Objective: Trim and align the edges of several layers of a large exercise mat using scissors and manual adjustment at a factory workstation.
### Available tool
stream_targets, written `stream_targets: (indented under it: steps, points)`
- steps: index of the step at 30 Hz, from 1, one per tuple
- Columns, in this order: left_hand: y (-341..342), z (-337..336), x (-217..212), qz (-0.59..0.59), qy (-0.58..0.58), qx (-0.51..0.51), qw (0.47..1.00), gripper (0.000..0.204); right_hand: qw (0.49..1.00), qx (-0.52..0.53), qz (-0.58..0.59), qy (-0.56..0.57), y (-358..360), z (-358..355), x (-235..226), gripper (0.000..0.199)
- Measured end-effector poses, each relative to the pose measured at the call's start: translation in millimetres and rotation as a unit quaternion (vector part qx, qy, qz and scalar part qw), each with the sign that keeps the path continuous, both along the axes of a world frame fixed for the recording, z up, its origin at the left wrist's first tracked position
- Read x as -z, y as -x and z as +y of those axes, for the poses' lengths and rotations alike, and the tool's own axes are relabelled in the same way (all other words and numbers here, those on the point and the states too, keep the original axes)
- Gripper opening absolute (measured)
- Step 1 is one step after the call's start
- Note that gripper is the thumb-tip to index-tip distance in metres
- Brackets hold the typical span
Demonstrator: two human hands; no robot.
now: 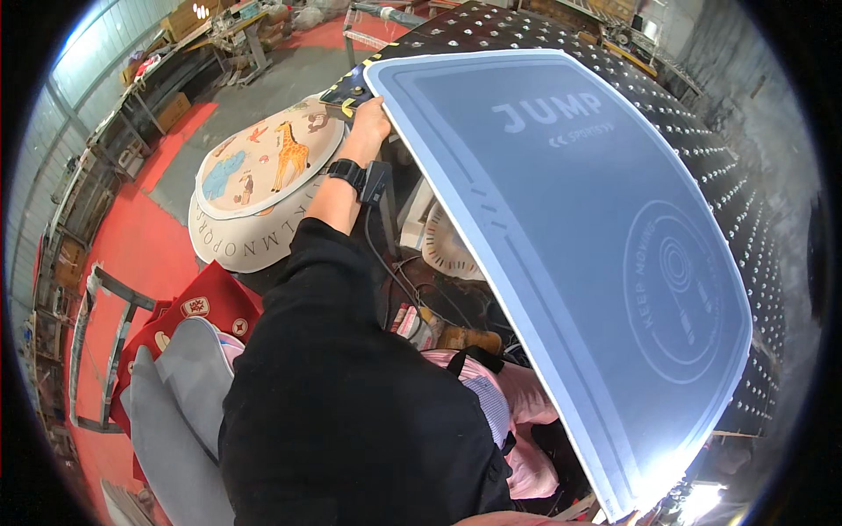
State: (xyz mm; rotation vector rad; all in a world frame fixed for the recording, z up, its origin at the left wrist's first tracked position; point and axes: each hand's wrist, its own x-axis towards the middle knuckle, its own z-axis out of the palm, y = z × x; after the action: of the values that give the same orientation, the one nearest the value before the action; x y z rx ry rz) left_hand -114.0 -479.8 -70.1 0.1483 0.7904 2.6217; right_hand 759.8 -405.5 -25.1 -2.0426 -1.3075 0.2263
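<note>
Sleeve: black sleeve [351,403] fills the lower middle, nearest the camera, running up from six o'clock toward the wrist at eleven o'clock.
Wristwatch: black watch [349,172] sits on the bare wrist just below the hand.
Left hand: left hand [368,123] is curled over the upper left edge of the mat, fingers closed on the rim — a grip, not a flat press.
Right hand: not seen; I cannot tell whether it holds anything.
Mat: large blue-grey mat [579,254] with a white edge, pale lettering and a ring pattern, tilted up and spreading from twelve o'clock down to five o'clock; it covers most of the right half.
Table: dark perforated table [737,184] shows behind the mat at one to three o'clock.
Round mats: stack of round animal-print mats [263,175] — giraffe and elephant on top — lies at ten o'clock, just left of the hand.
Grey mats: folded grey mats [175,394] rest at eight o'clock beside red printed sheets [206,302].
Pink cloth: pink cloth [531,412] lies under the mat's lower edge at six o'clock.
</note>
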Motion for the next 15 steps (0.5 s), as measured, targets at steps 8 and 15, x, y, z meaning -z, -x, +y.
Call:
stream_targets:
  steps: [8, 15]
  points:
    - [-35, 0, -19, -0.007, 0.073, -0.053, 0.996, 0.028, 0.969, -0.138, 0.195, -0.068, -37, 8, 44, 0.050]
    - [-21, 7, -6, 0.068, 0.053, -0.037, 0.996, 0.026, 0.473, -0.233, 0.801, -0.284, -4, 5, 23, 0.050]
